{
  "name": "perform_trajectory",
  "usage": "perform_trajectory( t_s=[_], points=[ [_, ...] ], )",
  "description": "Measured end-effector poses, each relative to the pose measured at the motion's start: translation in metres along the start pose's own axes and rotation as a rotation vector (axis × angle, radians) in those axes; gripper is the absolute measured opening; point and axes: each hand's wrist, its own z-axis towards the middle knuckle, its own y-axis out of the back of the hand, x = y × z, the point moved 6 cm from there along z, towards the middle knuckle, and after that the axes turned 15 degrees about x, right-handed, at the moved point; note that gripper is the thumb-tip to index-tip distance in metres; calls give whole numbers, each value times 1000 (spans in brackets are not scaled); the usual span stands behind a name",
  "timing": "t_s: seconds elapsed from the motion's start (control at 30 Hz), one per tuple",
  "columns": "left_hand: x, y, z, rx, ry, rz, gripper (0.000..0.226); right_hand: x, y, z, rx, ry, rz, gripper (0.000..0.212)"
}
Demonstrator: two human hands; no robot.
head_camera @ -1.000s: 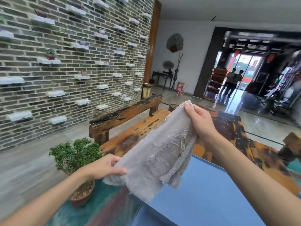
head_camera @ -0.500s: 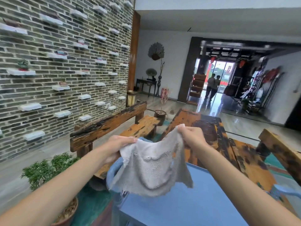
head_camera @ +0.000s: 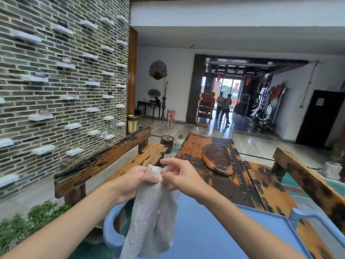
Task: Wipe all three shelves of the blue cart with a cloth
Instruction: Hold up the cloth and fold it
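Observation:
A grey-white terry cloth [head_camera: 151, 219] hangs folded from my two hands above the blue cart's top shelf [head_camera: 214, 232]. My left hand [head_camera: 133, 181] grips the cloth's upper edge. My right hand [head_camera: 179, 176] pinches the same upper edge from the right, with its other fingers spread. The cloth's lower end dangles over the cart's left side, beside the cart's curved blue handle [head_camera: 110, 230]. Only the top shelf is in view; the lower shelves are hidden beneath it.
A long worn wooden table [head_camera: 240, 186] with a dark carved tray [head_camera: 217, 160] stands just beyond the cart. Wooden benches flank it, left [head_camera: 104, 161] and right [head_camera: 306, 182]. A potted plant [head_camera: 24, 227] sits at lower left by the brick wall. Two people [head_camera: 223, 107] stand in the far doorway.
My hands have come together, folding the spread cloth into a hanging bundle. The view has shifted, showing more of the cart top and table.

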Motion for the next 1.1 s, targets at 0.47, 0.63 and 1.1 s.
perform_trajectory(
  t_s=[0.47, 0.63, 1.1],
  points=[
    [-21, 66, -20, -235, 196, 602, 32, -78, -31, 37, 467, -94, -83, 60],
    [-20, 122, -19, -370, 274, 698, 26, -76, -69, 94, 409, -47, -75, 16],
    [-13, 278, 88, -525, 393, 1164, 32, -136, -109, 248, 333, -54, 929, 6]
  ],
)
